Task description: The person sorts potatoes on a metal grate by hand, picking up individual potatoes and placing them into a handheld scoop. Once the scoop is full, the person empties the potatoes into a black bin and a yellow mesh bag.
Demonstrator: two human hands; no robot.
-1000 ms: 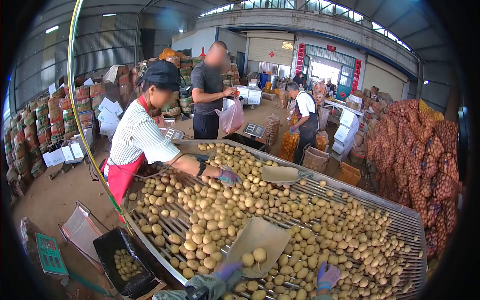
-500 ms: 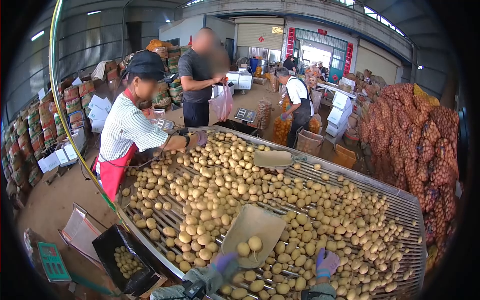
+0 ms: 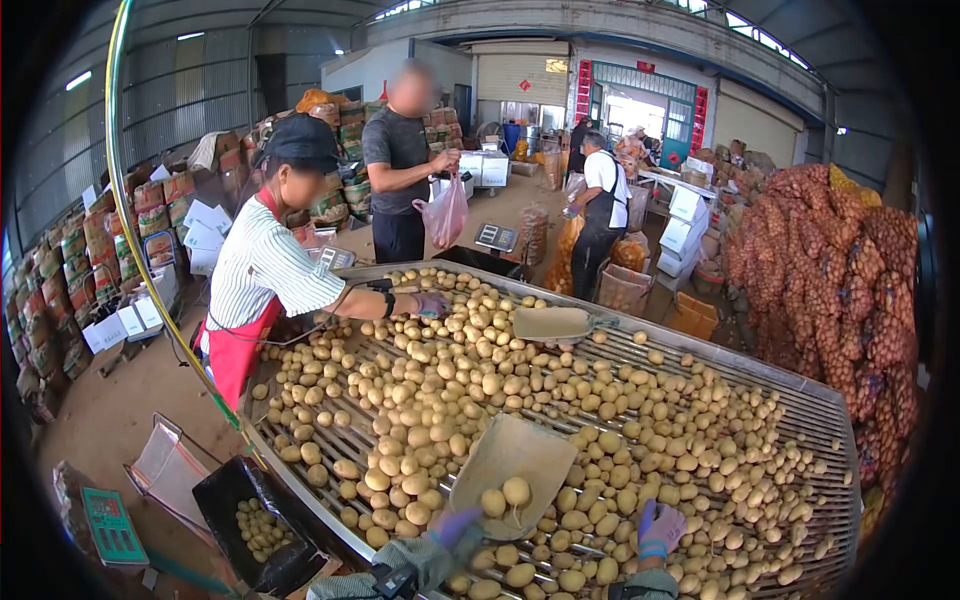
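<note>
My left hand (image 3: 455,528), in a purple glove and blurred, is closed at the lower end of a worn scoop (image 3: 513,462), where the handle would be; its fingers hide that part. Two potatoes (image 3: 505,496) lie in the scoop, which rests among many loose potatoes (image 3: 420,375) on a slatted metal sorting table (image 3: 800,425). To the right, my right hand (image 3: 660,530), gloved in purple with a blue cuff, hovers over or touches the potatoes. Its thumb and fingers are apart, holding nothing.
A second scoop (image 3: 552,322) lies near the table's far edge. At the left, a co-worker in a red apron (image 3: 245,345) reaches over the potatoes. A black bin (image 3: 262,530) with potatoes stands below left. Stacked net sacks (image 3: 820,300) rise at the right.
The co-worker's gloved hand has moved right over the potatoes. Behind, the person with the pink bag has raised their head and the person in dark overalls has straightened. My hands look unchanged.
</note>
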